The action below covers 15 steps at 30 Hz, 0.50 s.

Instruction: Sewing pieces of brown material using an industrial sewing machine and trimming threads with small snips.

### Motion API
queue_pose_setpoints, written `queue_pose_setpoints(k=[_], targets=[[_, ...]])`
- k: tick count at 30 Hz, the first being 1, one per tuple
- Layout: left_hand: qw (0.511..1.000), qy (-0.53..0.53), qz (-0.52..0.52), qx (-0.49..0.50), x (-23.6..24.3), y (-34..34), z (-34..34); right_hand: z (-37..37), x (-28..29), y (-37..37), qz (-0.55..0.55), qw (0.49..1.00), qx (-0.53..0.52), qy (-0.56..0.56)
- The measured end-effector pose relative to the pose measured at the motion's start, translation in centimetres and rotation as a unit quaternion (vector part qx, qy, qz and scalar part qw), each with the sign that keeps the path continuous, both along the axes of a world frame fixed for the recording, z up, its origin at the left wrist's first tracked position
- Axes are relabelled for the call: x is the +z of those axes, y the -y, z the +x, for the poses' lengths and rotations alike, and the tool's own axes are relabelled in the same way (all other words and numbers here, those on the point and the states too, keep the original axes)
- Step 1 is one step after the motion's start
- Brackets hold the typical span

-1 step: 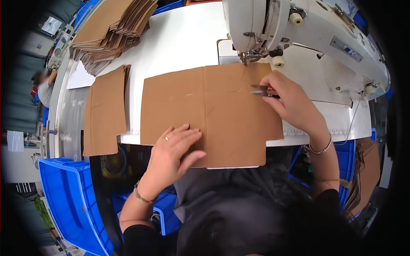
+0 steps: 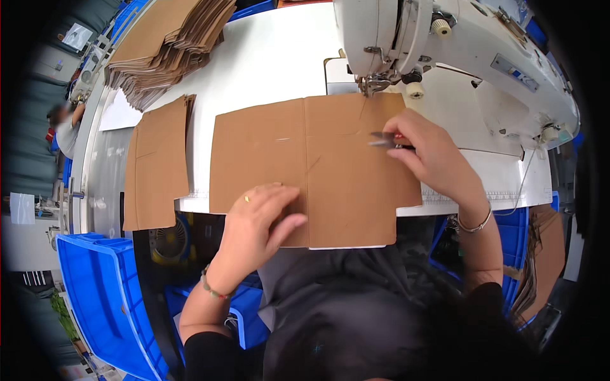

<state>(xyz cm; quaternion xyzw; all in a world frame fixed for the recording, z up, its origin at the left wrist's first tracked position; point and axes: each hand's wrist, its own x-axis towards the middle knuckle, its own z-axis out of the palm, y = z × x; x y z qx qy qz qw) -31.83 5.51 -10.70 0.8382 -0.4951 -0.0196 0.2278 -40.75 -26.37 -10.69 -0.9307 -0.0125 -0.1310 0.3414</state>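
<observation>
A brown, cardboard-like panel with a crease down its middle lies flat on the white sewing table, its near edge overhanging the front. My left hand rests on its near left part, fingers slightly bent, thumb apart, nothing in the grasp. In my right hand is a small pair of thread snips with a bit of red on it, blades pointing left above the panel's right half. Threads run over the panel below the needle area of the white sewing machine, whose head stands at the panel's far edge.
Left of the panel lies a smaller stack of brown panels. A tall pile of brown pieces stands at the far left. Blue crates flank the table below, the right one holding brown pieces. A person is at the far left.
My left fingers have bent a little more on the panel. The snips have shifted slightly left and down, with their blades blurred. The panel is nearly still.
</observation>
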Motion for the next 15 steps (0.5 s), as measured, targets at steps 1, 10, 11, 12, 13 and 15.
queue_pose_setpoints(k=[1,10,11,12,13,15], targets=[[0.999,-0.007,-0.005,0.036,0.4,0.9,0.0,-0.3,0.0,-0.6,-0.021,1.0,0.017,-0.002],[0.996,0.013,-0.027,0.088,-2.6,6.0,2.5,-2.0,-0.7,-4.9,-0.052,0.999,-0.001,-0.012],[0.996,0.012,-0.028,0.088,-2.7,5.8,2.7,-1.9,-0.7,-5.5,-0.037,0.999,-0.008,-0.015],[0.994,-0.034,-0.049,0.092,-2.7,5.6,3.2,-1.8,-0.8,-5.9,-0.022,0.999,-0.018,-0.017],[0.99,-0.08,-0.07,0.095,-2.7,5.4,3.5,-1.5,-1.0,-6.3,-0.024,0.999,-0.019,-0.018],[0.984,-0.124,-0.091,0.094,-2.7,5.0,3.9,-0.9,-1.8,-7.0,-0.043,0.999,0.004,0.01]])
